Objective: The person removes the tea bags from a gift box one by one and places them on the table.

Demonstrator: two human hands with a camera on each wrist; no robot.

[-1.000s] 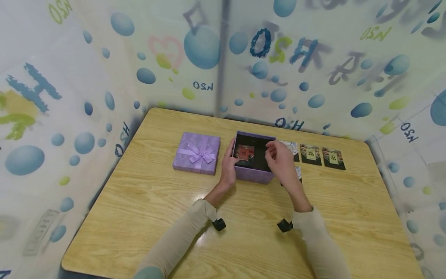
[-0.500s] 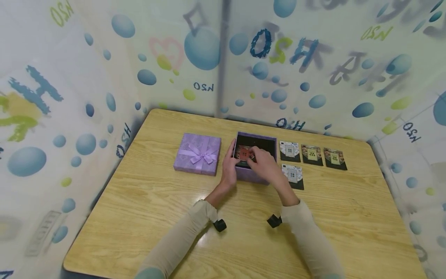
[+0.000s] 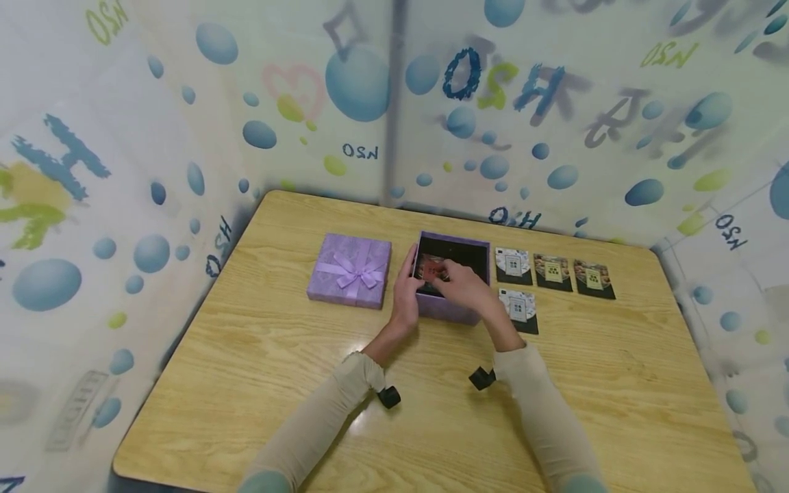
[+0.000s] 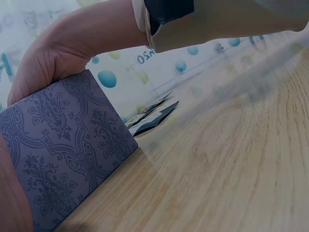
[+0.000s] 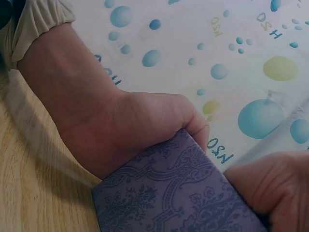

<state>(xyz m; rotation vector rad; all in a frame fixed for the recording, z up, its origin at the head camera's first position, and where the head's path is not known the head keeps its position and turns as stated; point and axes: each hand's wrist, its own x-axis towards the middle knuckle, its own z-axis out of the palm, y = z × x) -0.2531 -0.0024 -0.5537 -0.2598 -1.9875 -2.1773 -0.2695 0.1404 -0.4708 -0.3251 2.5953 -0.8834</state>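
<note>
Box [image 3: 453, 281], purple and open, sits near the middle of the wooden table [image 3: 308, 383], toward the far edge, with a red packet [image 3: 433, 270] lying on its dark floor. My left hand [image 3: 405, 291] grips the box's left wall, fingers curled over the rim. My right hand [image 3: 466, 287] reaches over the near wall into the box, fingers on the packet; whether they pinch it or only touch it I cannot tell. Just left of the box lies its lid [image 3: 350, 270], ribbon bow up, a narrow gap between them. Right of the box, three packets [image 3: 553, 270] lie in a row along the far edge, and a fourth packet [image 3: 519, 309] lies nearer, just beside my right wrist. Curtains [image 3: 154, 137] printed with blue bubbles close in the table on the left, far and right sides. Near half of the table is bare wood.
</note>
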